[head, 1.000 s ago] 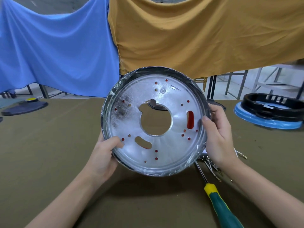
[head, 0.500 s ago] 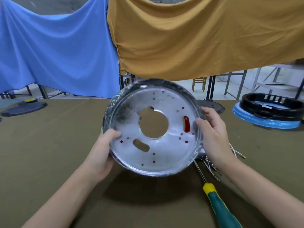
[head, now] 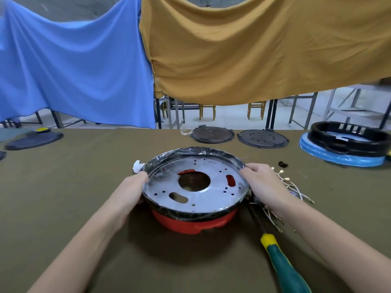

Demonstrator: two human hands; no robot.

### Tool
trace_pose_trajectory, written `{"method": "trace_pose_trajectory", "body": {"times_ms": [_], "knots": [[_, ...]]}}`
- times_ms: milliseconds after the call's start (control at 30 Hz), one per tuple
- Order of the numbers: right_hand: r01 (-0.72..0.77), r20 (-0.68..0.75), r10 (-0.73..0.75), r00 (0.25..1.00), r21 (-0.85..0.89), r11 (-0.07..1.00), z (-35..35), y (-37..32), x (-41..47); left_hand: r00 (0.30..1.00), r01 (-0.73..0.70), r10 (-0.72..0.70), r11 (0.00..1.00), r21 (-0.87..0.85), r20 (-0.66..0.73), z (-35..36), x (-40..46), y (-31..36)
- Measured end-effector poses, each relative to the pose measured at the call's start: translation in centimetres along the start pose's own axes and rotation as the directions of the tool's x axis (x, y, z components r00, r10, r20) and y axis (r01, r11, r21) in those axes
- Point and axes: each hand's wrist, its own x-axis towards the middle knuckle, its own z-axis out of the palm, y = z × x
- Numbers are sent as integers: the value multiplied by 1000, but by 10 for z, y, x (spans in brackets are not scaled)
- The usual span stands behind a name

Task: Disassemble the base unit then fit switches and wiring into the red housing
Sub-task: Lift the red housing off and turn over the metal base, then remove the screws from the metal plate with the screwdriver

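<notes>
head view: both hands hold a round metal plate [head: 195,187], its rim wrapped in clear film, over the red housing [head: 193,222] that sits on the olive-covered table [head: 63,197]. the left hand [head: 135,188] grips the plate's left rim with curled fingers; the right hand [head: 257,179] grips the right rim, fingers hooked over the edge. the plate tilts a little toward the camera and seems to rest on or just above the housing; whether it is fully seated i cannot tell. red shows through the plate's slot and beside the central hole.

just right of the housing, partly under the right wrist, lies a loose bundle of white wiring [head: 289,187] with small brass terminals, and nearer the camera a screwdriver [head: 281,261] with a green and yellow handle. two dark round covers [head: 211,135] lie at the far edge, with a black ring on a blue base [head: 347,149] to the far right.

my reading: the base unit is being taken apart or trial-fitted, with the plate handled at the housing. no switches are visible here. the next move probably calls for a level, two-handed lift or settle of the plate, keeping its edge clear of the wiring, then freeing a hand for the wires.
</notes>
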Motion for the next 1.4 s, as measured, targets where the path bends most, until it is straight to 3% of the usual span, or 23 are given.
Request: {"method": "trace_pose_trajectory", "body": {"times_ms": [100,167,233,300,400,467,533,600,700,833,967,1400], "knots": [[-35,39,32,999,79,996,-17,-5,5,998,48,-46,998,-40,46,-4,2,0],[-44,-29,51,998,216,975,-36,-12,8,999,9,-4,995,-95,54,-5,3,0],[-22,-82,46,996,276,961,-54,-13,7,994,-109,106,990,-91,-40,-5,4,-1],[-30,-71,45,997,203,979,-62,-7,-3,923,-318,343,935,155,-173,-6,-2,1],[-11,-66,18,998,103,995,-73,13,-22,610,-639,780,588,495,-138,3,-28,10],[16,-50,-14,999,37,999,-89,22,-31,388,-722,921,283,632,32,20,-48,17],[47,120,-37,992,-81,996,-105,29,-39,199,-732,946,-30,680,256,46,-67,18],[92,320,-9,947,-246,965,-114,34,-45,107,-733,905,-208,648,412,74,-81,13],[164,395,44,918,-477,864,-117,36,-49,32,-744,857,-324,584,515,104,-94,-2],[189,384,67,921,-590,785,-114,38,-50,28,-754,839,-338,562,543,112,-94,-11],[177,346,64,936,-620,765,-115,37,-50,70,-760,813,-332,560,577,109,-93,-14],[215,301,12,953,-708,673,-111,35,-55,62,-771,815,-327,546,576,106,-99,-10]]}}
